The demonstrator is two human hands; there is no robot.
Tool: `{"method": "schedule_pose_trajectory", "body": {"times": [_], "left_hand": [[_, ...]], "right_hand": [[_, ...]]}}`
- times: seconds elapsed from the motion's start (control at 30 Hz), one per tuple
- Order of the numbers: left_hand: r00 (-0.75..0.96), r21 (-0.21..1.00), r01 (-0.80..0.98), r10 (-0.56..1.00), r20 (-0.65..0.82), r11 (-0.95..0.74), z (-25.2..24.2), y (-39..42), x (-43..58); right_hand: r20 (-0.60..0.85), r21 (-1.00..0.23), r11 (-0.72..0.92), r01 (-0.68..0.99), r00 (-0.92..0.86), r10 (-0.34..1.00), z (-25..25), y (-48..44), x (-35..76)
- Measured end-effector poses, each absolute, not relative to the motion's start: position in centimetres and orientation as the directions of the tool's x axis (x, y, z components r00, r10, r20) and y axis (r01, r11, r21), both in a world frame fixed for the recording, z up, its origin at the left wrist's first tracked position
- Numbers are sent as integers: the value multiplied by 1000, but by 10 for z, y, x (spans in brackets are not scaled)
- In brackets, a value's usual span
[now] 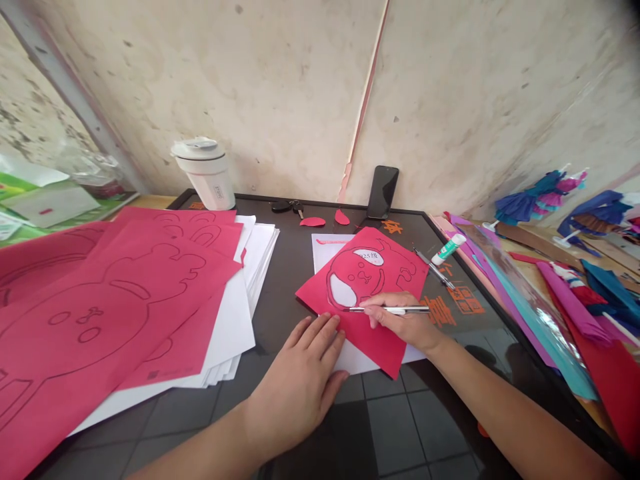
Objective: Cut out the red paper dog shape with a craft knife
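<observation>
My right hand (400, 320) grips a slim silver craft knife (390, 310), with its tip on a red paper sheet (367, 273) drawn with a rounded animal outline. My left hand (295, 383) lies flat on the sheet's lower left edge, fingers slightly apart. Two cut-out openings in the red sheet show a white paper sheet (330, 250) beneath it. Both lie on a dark glossy board (285, 320).
Stacked red sheets (100, 320) with drawn outlines lie over white paper (235, 320) at left. Behind stand a white cup (205, 173), a phone (383, 192) and keys (287, 207). A glue stick (449, 249) lies to the right, near coloured paper (530, 300).
</observation>
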State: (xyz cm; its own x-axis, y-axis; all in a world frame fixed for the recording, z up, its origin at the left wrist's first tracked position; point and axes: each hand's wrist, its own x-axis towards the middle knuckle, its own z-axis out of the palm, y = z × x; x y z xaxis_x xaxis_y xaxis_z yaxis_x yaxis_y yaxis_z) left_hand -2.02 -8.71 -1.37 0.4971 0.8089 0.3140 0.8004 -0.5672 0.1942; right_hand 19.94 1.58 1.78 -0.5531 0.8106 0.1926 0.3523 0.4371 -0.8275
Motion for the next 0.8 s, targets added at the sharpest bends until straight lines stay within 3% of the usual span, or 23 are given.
{"method": "schedule_pose_trajectory", "body": {"times": [0.17,0.53,0.8], "left_hand": [[481,206,801,810,336,-562,-14,-87,-20],[535,105,798,778,330,-593,-14,-86,-20],[569,116,775,765,301,-622,-16,-84,-23]], "right_hand": [[148,-813,430,393,-574,805,18,17,201],[117,-844,404,352,-616,779,16,26,208],[225,-768,577,278,-727,649,12,36,214]]}}
